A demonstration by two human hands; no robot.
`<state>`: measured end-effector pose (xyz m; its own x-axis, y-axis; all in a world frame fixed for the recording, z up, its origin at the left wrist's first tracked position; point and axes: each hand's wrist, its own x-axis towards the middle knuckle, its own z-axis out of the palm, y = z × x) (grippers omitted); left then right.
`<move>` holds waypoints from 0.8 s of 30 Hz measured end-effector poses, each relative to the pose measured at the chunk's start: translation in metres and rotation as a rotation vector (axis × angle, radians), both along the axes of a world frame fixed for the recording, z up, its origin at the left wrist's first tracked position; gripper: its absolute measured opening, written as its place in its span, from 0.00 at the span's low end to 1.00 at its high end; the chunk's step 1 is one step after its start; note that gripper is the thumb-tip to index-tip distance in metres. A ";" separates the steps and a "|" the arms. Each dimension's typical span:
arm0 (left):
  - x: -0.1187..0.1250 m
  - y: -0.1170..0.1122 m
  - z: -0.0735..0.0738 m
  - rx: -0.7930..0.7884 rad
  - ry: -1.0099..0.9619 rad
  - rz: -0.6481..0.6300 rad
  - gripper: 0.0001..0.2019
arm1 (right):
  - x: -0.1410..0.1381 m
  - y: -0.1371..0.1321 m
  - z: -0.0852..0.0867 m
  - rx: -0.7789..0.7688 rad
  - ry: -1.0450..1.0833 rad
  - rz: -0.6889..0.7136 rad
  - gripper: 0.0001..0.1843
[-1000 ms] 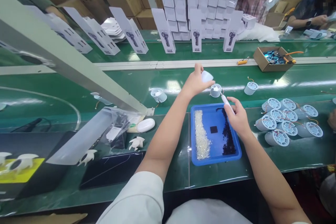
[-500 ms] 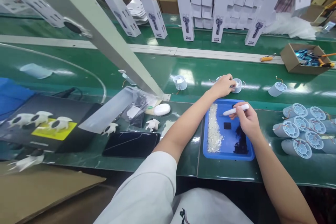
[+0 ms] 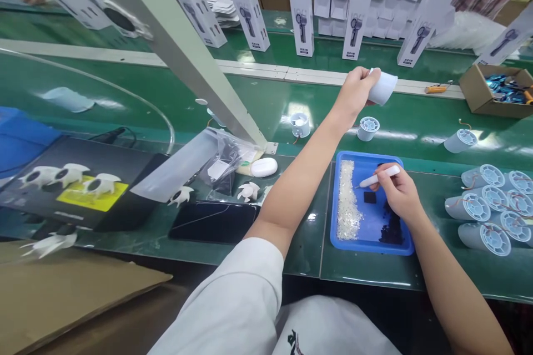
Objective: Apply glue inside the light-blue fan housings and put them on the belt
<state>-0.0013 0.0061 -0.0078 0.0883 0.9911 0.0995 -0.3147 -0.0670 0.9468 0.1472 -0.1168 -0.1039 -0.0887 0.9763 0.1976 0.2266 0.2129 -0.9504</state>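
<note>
My left hand (image 3: pixel 353 93) is raised over the green belt and grips a pale blue round fan housing (image 3: pixel 382 87). My right hand (image 3: pixel 397 191) holds a white pen-like tool (image 3: pixel 377 177) over a blue tray (image 3: pixel 372 247), its tip pointing left toward a strip of small clear parts (image 3: pixel 347 199). The tray also holds a small black square (image 3: pixel 369 197) and a pile of small dark parts (image 3: pixel 391 230). Another housing (image 3: pixel 368 127) stands on the belt just beyond the tray.
Several more housings (image 3: pixel 487 208) lie grouped at the right, one (image 3: pixel 300 123) farther left. White fan blades (image 3: pixel 249 191), a white oval piece (image 3: pixel 264 167) and a black pad (image 3: pixel 214 222) lie left of the tray. Upright product boxes (image 3: pixel 300 11) line the far side. A cardboard box (image 3: pixel 495 91) sits far right.
My left hand has lifted from the belt, raising a fan housing up and to the right. My right hand lowered the tool's tip toward the tray. The view shifted slightly.
</note>
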 end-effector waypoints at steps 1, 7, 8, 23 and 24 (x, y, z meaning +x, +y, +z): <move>-0.002 -0.002 0.003 0.003 -0.041 -0.013 0.14 | 0.000 0.000 0.000 0.004 -0.009 -0.004 0.23; -0.005 0.001 0.007 -0.094 -0.224 -0.040 0.14 | 0.000 -0.001 0.003 0.028 0.003 -0.008 0.21; -0.004 0.001 0.007 -0.098 -0.243 -0.048 0.14 | 0.000 -0.001 0.003 0.023 0.000 0.001 0.21; -0.004 -0.009 0.017 -0.054 -0.263 -0.043 0.13 | 0.005 -0.001 0.008 0.250 -0.255 -0.137 0.11; -0.004 -0.009 0.017 -0.050 -0.266 -0.039 0.12 | 0.005 -0.001 0.008 0.287 -0.282 -0.136 0.10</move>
